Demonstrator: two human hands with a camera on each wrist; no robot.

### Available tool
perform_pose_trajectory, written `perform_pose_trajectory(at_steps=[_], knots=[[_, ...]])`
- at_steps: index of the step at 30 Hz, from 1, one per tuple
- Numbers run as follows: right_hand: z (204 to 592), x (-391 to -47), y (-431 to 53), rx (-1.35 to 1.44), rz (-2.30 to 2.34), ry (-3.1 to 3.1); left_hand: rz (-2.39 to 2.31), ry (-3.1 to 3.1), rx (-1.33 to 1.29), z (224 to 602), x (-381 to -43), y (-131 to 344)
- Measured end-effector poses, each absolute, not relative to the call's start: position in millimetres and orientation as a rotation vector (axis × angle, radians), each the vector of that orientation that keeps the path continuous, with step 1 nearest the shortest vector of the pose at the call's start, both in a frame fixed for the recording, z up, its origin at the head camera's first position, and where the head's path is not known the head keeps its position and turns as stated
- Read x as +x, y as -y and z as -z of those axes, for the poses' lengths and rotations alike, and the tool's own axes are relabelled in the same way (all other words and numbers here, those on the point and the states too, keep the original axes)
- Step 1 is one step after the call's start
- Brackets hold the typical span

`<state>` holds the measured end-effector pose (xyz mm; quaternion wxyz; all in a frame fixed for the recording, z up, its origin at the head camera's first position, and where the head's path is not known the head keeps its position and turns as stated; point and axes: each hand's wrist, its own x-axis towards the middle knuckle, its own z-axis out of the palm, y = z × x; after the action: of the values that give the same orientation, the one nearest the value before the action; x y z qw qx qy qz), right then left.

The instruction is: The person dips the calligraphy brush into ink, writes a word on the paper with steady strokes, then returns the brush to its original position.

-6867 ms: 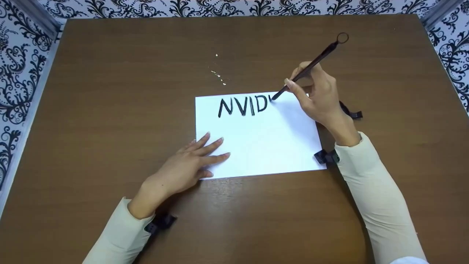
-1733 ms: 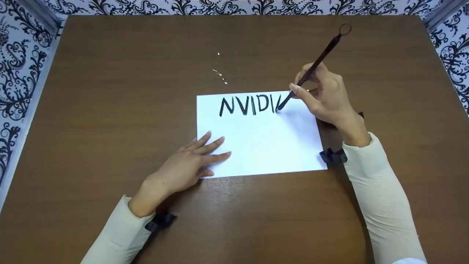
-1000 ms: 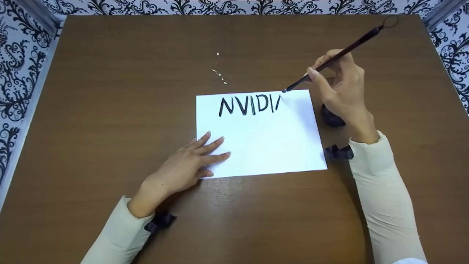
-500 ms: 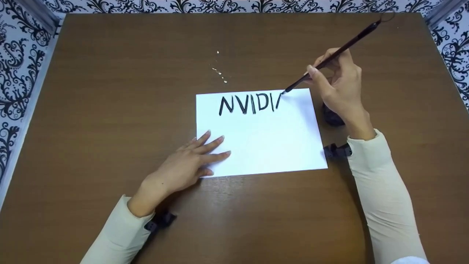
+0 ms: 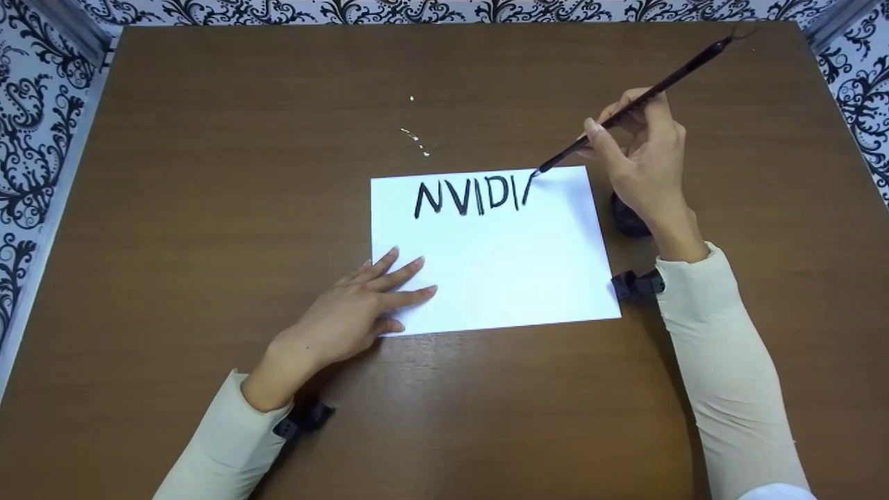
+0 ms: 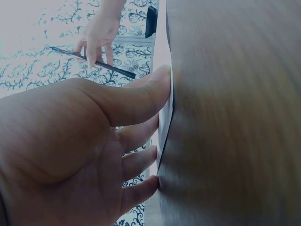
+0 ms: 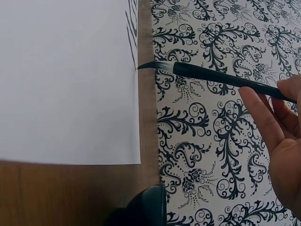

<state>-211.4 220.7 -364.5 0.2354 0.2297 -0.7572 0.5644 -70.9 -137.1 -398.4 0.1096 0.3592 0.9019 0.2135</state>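
A white sheet of paper (image 5: 500,271) lies on the brown table, with the black letters NVIDI and a slanted stroke along its top edge. My left hand (image 5: 347,316) rests on the paper's lower left corner, fingers straight and spread; the left wrist view shows its fingertips (image 6: 149,155) along the sheet's edge. My right hand (image 5: 646,153) pinches a dark paintbrush (image 5: 667,82) between thumb and fingers, handle slanting up to the right. In the right wrist view the brush's bent black-tipped bristles (image 7: 155,65) meet the paper at the top of the slanted stroke.
The wooden table (image 5: 243,139) spreads around the sheet. Small pale specks (image 5: 417,140) dot it above the paper. Black wrist devices (image 5: 635,285) sit beside the cream sleeves (image 5: 722,361). White cloth with black scrolls (image 5: 35,153) borders the table's far and side edges.
Since the earliest frame, a vertical stroke and a slanted stroke have been added after the D. My right hand has lifted the brush back to the slanted stroke's top. The left hand stays put.
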Motion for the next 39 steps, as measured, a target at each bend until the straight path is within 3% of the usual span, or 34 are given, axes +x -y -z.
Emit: perform_pose_trajectory(at_steps=[39], knots=[[371.0,-215.3,-218.3,0.533,-1.672,1.974,-0.644,-2.651,1.052,399.7,-71.3,137.3]])
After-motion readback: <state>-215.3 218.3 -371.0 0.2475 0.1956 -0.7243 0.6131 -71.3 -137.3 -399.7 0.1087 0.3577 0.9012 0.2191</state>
